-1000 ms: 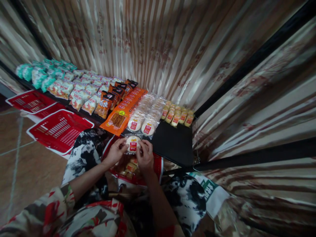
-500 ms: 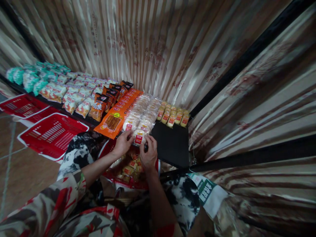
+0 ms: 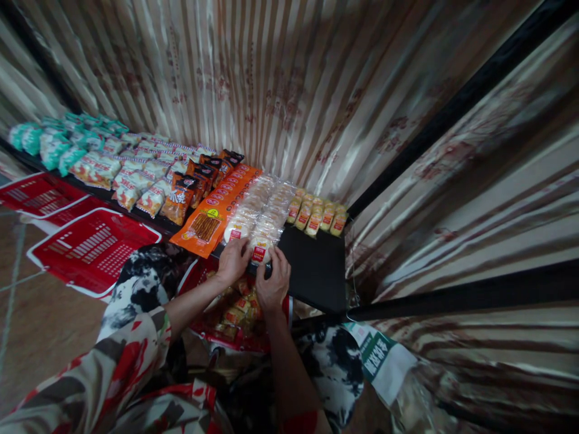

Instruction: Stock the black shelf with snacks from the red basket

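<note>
At the front of two rows of round white rice crackers in clear wrappers lies a rice cracker packet point(image 3: 259, 252) with a red label. My left hand point(image 3: 233, 263) has its bent fingers on the packet's left edge. From the right, the curled fingers of my right hand point(image 3: 274, 280) press against the same packet. Its lower end reaches the front edge of the black shelf point(image 3: 316, 265). Left of the rows are flat orange bags point(image 3: 203, 226) with sticks showing through a window. Below my hands a red basket point(image 3: 248, 343) holds several yellow-gold packets point(image 3: 233, 315).
Small yellow packets point(image 3: 314, 222) stand in rows on the right. Orange-black bags point(image 3: 178, 196), white snack bags point(image 3: 97, 169) and green bags point(image 3: 54, 150) fill the left. Red baskets point(image 3: 97, 250) sit on the floor. A striped curtain point(image 3: 271, 78) and black poles point(image 3: 429, 126) enclose the shelf.
Both hands stay at the front rice cracker packet, which has shifted slightly right. My left hand has moved a little to the right with it.
</note>
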The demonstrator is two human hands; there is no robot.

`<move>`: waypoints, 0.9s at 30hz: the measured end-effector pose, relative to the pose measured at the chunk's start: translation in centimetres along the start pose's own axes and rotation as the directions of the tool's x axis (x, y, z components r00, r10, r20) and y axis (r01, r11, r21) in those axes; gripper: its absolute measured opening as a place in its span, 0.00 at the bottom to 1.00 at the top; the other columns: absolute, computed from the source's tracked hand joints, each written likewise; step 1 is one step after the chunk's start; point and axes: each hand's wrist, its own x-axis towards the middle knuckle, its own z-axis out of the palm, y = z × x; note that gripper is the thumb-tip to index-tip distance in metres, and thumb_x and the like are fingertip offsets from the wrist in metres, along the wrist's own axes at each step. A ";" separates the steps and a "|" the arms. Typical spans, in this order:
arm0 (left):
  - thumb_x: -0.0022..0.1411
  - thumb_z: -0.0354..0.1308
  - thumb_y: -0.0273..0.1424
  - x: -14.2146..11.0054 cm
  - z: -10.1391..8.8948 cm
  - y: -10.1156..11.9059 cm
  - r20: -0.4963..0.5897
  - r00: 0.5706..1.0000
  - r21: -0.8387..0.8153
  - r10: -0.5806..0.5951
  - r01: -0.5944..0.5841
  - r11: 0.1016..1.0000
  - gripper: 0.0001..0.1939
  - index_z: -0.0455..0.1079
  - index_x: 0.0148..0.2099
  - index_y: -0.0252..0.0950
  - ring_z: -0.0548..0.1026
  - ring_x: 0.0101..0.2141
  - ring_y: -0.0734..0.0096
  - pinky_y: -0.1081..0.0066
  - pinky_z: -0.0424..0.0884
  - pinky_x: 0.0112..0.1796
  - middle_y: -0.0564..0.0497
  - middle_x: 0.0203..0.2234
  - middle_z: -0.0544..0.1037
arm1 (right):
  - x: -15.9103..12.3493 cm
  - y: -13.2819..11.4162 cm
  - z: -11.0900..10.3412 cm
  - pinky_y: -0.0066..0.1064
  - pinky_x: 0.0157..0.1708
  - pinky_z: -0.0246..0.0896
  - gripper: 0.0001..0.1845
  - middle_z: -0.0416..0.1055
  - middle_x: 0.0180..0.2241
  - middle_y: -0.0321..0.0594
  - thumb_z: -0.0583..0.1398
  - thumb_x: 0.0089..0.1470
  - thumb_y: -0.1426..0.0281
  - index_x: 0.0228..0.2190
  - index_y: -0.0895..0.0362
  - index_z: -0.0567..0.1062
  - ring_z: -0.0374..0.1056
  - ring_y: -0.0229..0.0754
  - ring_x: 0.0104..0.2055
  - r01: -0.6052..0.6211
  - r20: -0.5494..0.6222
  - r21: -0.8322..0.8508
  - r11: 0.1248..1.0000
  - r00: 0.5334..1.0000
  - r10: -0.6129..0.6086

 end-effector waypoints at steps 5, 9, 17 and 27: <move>0.56 0.56 0.29 -0.3 0.1 -0.5 0.009 0.997 0.087 0.074 -0.075 0.993 0.16 0.68 0.49 0.35 0.70 0.45 0.58 0.61 0.64 0.50 0.42 0.42 0.73 | -0.2 0.1 0.3 0.44 0.51 0.58 0.21 0.65 0.52 0.52 0.52 0.54 0.72 0.50 0.59 0.68 0.60 0.48 0.54 -0.010 0.006 -0.038 0.999 1.000 0.010; 0.58 0.54 0.27 -1.1 0.2 -0.9 0.026 0.991 0.163 0.131 -0.133 0.978 0.22 0.62 0.55 0.35 0.69 0.47 0.60 0.63 0.64 0.50 0.42 0.45 0.71 | -0.5 0.4 0.5 0.45 0.50 0.58 0.21 0.64 0.53 0.51 0.52 0.54 0.71 0.50 0.58 0.68 0.60 0.49 0.53 -0.015 0.014 -0.033 0.999 1.000 0.015; 0.60 0.51 0.26 -2.9 0.2 -1.4 -0.016 0.974 0.247 0.227 -0.216 0.945 0.21 0.60 0.56 0.37 0.67 0.47 0.62 0.64 0.65 0.49 0.44 0.46 0.67 | -0.6 0.3 0.5 0.47 0.50 0.59 0.20 0.63 0.52 0.52 0.52 0.54 0.72 0.48 0.58 0.68 0.59 0.49 0.54 -0.011 0.004 -0.013 1.000 1.000 0.011; 0.63 0.48 0.27 -2.9 1.0 -1.3 0.107 0.918 0.331 0.382 -0.395 0.857 0.12 0.70 0.45 0.38 0.66 0.41 0.65 0.68 0.66 0.44 0.47 0.36 0.69 | -0.9 0.6 0.7 0.44 0.49 0.64 0.17 0.63 0.50 0.50 0.51 0.53 0.75 0.44 0.57 0.71 0.61 0.46 0.52 -0.058 0.000 0.095 0.994 0.998 0.058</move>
